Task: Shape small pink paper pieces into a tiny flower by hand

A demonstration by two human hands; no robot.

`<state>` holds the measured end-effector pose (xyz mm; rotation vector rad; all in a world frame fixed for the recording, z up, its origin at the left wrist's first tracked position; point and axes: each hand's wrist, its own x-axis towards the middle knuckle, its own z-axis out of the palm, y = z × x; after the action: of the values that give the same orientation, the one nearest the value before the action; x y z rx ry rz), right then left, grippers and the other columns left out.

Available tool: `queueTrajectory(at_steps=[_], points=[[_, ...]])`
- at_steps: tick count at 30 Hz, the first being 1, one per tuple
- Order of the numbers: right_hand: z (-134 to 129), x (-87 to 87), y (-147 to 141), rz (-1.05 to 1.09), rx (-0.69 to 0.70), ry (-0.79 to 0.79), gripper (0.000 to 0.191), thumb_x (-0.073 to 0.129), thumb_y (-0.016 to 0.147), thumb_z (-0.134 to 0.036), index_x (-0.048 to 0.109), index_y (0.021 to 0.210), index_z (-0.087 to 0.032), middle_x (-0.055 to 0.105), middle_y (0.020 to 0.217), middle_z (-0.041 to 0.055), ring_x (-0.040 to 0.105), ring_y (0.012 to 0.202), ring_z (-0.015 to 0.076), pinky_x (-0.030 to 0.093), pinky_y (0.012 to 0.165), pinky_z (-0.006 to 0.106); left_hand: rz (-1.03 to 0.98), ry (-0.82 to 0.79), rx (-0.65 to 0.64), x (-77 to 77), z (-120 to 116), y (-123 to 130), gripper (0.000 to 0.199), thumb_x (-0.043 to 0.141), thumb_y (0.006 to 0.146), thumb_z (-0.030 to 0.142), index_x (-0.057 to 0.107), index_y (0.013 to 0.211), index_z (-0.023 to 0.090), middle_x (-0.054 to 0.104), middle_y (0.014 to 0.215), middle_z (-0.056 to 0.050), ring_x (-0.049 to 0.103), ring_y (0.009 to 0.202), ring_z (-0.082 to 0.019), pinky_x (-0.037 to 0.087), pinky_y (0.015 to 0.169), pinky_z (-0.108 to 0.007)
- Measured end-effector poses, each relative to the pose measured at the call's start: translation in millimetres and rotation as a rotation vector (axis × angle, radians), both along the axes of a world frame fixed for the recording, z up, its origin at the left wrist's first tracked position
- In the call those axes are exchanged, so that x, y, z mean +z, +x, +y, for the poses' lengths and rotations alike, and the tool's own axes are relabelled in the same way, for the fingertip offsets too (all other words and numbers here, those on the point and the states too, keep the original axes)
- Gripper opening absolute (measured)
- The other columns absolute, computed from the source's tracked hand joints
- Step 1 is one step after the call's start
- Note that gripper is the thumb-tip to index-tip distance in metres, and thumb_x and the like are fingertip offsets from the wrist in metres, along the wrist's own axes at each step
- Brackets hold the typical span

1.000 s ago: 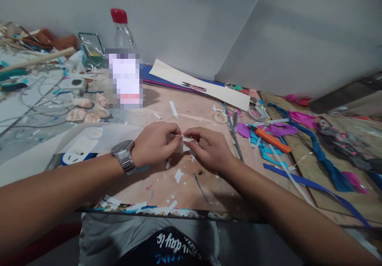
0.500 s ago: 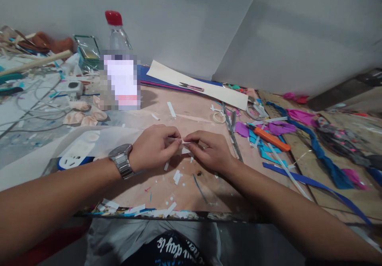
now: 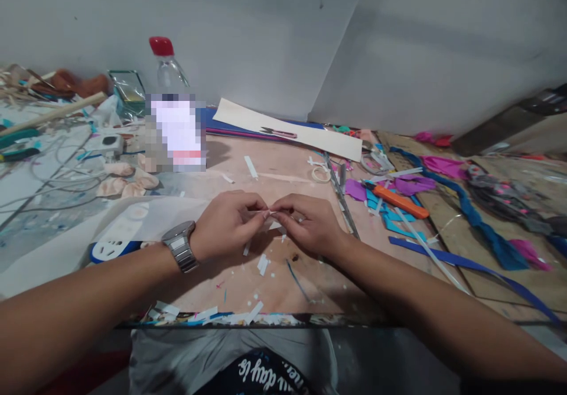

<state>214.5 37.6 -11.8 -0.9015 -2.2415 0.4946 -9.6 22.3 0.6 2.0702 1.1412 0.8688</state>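
Just above the tabletop, the fingertips of my left hand point(image 3: 228, 221) and my right hand point(image 3: 312, 224) meet, both closed in a pinch. Between them is a thin white piece point(image 3: 269, 212), mostly covered by the fingers. A translucent white sheet point(image 3: 57, 256) stretches from the left side to behind my left hand; whether the pinched piece belongs to it is hidden. Under the sheet lies a white and blue power strip point(image 3: 113, 250). Small white paper scraps point(image 3: 263, 264) rest on the wooden board point(image 3: 239, 291) below my hands.
A red-capped bottle point(image 3: 170, 73) and a phone with a blurred screen point(image 3: 179, 126) stand at the back left. Thread snips point(image 3: 279, 133) lie on a cream strip point(image 3: 328, 138). To the right are an orange cutter point(image 3: 401, 200), a tape roll point(image 3: 321, 174) and fabric scraps point(image 3: 414, 183).
The view has tilted slightly upward, so things at the back appear lower. Both hands keep nearly the same pinch, with fingertips together and only small finger movement.
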Motion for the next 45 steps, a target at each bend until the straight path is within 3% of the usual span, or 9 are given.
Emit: queueTrajectory(at_steps=[11, 20, 28, 36, 41, 45], points=[[-0.5, 1.2, -0.6, 0.01, -0.002, 0.026, 0.013, 0.059, 0.102, -0.028, 0.07, 0.098, -0.021, 0.076, 0.092, 0.0057, 0.069, 0.083, 0.0181, 0.052, 0.077, 0.031, -0.03, -0.06, 0.012, -0.1, -0.4, 0.4, 0.02, 0.061, 0.095, 0.031, 0.076, 0.089, 0.019, 0.079, 0.084, -0.004, 0.069, 0.075, -0.016, 0.049, 0.07, -0.03], [-6.1, 2.9, -4.2, -0.003, -0.012, -0.106, 0.015, 0.057, 0.103, -0.03, 0.066, 0.098, -0.02, 0.07, 0.09, 0.0038, 0.062, 0.078, 0.0159, 0.047, 0.073, 0.028, 0.042, 0.031, 0.009, -0.1, -1.1, 0.5, 0.02, 0.062, 0.097, 0.033, 0.078, 0.091, 0.021, 0.079, 0.087, -0.002, 0.069, 0.081, -0.018, 0.049, 0.076, -0.033], [-5.4, 3.4, -3.3, 0.003, 0.005, -0.077, 0.015, 0.057, 0.102, -0.03, 0.067, 0.098, -0.02, 0.071, 0.091, 0.0053, 0.063, 0.082, 0.018, 0.048, 0.077, 0.031, 0.055, 0.078, 0.005, -3.3, -0.5, 0.6, 0.02, 0.061, 0.097, 0.033, 0.077, 0.092, 0.021, 0.08, 0.089, -0.004, 0.07, 0.082, -0.019, 0.049, 0.079, -0.035], [-9.5, 1.9, -8.2, 0.093, -0.058, -0.299, 0.014, 0.059, 0.098, -0.028, 0.066, 0.09, -0.019, 0.066, 0.08, 0.0008, 0.057, 0.071, 0.0145, 0.042, 0.065, 0.027, 0.141, 0.218, -0.023, -5.6, -1.9, -0.4, 0.025, 0.059, 0.101, 0.038, 0.076, 0.096, 0.022, 0.079, 0.093, -0.005, 0.068, 0.087, -0.022, 0.045, 0.086, -0.041], [-8.4, 0.8, -7.8, 0.071, -0.074, -0.265, 0.011, 0.062, 0.094, -0.025, 0.069, 0.09, -0.018, 0.064, 0.079, 0.0, 0.053, 0.067, 0.0131, 0.039, 0.064, 0.026, 0.185, 0.262, -0.03, -7.0, -0.7, -0.9, 0.026, 0.057, 0.103, 0.038, 0.075, 0.096, 0.021, 0.078, 0.091, -0.005, 0.067, 0.086, -0.023, 0.044, 0.086, -0.042], [-8.7, 2.1, -8.1, 0.094, -0.043, -0.366, 0.013, 0.058, 0.096, -0.027, 0.066, 0.09, -0.018, 0.064, 0.081, 0.0007, 0.055, 0.072, 0.0145, 0.04, 0.066, 0.027, 0.224, 0.314, -0.063, -9.7, 0.5, -0.2, 0.027, 0.053, 0.105, 0.034, 0.073, 0.094, 0.02, 0.075, 0.088, -0.005, 0.065, 0.086, -0.023, 0.043, 0.088, -0.042]])
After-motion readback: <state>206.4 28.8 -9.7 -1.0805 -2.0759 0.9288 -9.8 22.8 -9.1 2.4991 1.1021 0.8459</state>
